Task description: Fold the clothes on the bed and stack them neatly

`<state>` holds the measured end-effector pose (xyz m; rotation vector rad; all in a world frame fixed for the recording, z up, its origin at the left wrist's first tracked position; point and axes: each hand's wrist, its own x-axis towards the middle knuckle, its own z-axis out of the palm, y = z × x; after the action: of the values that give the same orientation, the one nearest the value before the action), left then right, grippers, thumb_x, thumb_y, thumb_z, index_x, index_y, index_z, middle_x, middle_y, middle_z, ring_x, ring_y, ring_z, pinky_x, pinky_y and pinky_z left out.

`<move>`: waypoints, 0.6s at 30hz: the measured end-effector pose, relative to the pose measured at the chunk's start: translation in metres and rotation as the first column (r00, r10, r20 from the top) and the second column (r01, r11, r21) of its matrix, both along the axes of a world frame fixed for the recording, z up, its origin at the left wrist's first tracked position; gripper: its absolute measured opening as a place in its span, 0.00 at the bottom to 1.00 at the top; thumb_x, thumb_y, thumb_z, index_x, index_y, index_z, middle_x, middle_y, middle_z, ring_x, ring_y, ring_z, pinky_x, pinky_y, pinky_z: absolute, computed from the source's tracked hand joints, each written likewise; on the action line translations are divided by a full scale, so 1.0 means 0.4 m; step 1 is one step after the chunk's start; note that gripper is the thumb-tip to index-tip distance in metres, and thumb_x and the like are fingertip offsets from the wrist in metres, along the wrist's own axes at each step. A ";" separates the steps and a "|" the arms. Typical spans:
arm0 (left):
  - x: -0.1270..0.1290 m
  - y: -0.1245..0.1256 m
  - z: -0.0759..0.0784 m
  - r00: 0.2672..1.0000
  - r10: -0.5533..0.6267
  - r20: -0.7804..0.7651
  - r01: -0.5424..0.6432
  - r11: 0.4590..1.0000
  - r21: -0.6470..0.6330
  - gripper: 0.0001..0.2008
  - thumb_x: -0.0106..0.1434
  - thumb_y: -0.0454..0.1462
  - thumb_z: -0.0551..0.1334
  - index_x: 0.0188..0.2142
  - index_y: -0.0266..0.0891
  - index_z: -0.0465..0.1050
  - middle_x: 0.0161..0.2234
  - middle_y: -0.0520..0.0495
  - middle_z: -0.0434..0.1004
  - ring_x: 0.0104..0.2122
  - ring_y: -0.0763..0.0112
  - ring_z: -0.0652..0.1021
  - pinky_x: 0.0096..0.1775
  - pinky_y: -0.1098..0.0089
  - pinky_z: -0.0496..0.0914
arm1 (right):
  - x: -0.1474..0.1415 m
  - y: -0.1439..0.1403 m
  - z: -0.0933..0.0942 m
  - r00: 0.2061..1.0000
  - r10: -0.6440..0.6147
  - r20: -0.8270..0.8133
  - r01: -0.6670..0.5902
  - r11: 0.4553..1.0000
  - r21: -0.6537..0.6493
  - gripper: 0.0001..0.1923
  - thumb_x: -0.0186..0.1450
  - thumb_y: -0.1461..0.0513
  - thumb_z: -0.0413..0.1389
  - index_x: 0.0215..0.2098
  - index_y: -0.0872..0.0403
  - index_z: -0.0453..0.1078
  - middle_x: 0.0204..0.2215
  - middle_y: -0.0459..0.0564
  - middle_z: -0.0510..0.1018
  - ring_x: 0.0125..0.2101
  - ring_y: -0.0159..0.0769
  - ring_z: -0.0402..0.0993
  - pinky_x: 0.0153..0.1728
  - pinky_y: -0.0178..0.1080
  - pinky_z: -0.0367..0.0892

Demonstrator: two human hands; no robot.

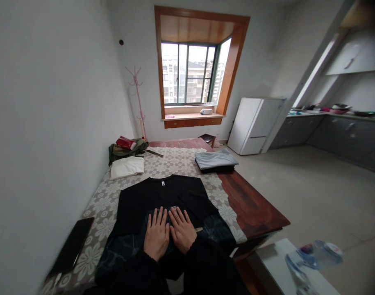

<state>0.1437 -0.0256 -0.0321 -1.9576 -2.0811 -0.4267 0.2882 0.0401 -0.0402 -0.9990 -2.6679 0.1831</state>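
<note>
A black T-shirt [162,192] lies spread on the table, its neckline and small white label toward the far side. Side by side on its middle rest my left hand [157,235] and my right hand [181,229], palms down with fingers stretched out flat. Nothing is held in either one. A dark grey pattern shows on the shirt's nearer part, to both sides of my hands. My black sleeves and forearms cover part of the near edge.
A floral tablecloth [107,205] covers much of the reddish wooden table [251,200]. A black tablet [72,246] with a cable lies left. Beyond are folded white cloth [127,167], a green bag [113,153] and folded grey clothing [216,158]. A plastic bottle [316,254] is at right.
</note>
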 end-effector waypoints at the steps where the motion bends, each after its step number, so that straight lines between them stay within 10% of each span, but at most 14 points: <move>1: -0.001 -0.002 -0.007 1.000 -0.002 -0.010 0.002 1.000 0.005 0.30 0.67 0.35 0.50 0.68 0.41 0.57 0.69 0.43 0.60 0.69 0.52 0.57 0.65 0.45 0.55 | 0.002 0.001 -0.008 1.000 0.004 0.001 -0.004 1.000 0.004 0.33 0.72 0.60 0.44 0.73 0.53 0.43 0.72 0.50 0.50 0.71 0.46 0.42 0.68 0.54 0.40; 18: -0.043 -0.016 -0.003 0.996 -0.084 -0.005 0.083 0.996 -0.037 0.29 0.71 0.42 0.51 0.70 0.45 0.52 0.70 0.46 0.55 0.69 0.55 0.58 0.64 0.49 0.59 | 0.046 0.022 0.011 0.995 0.101 -0.021 -0.101 0.995 0.014 0.33 0.73 0.57 0.45 0.73 0.48 0.42 0.71 0.46 0.51 0.70 0.44 0.44 0.69 0.51 0.44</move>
<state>0.1266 -0.0319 -0.0333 -2.0698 -2.0223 -0.4006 0.3066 0.0490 -0.0359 -0.8535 -2.6985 0.1962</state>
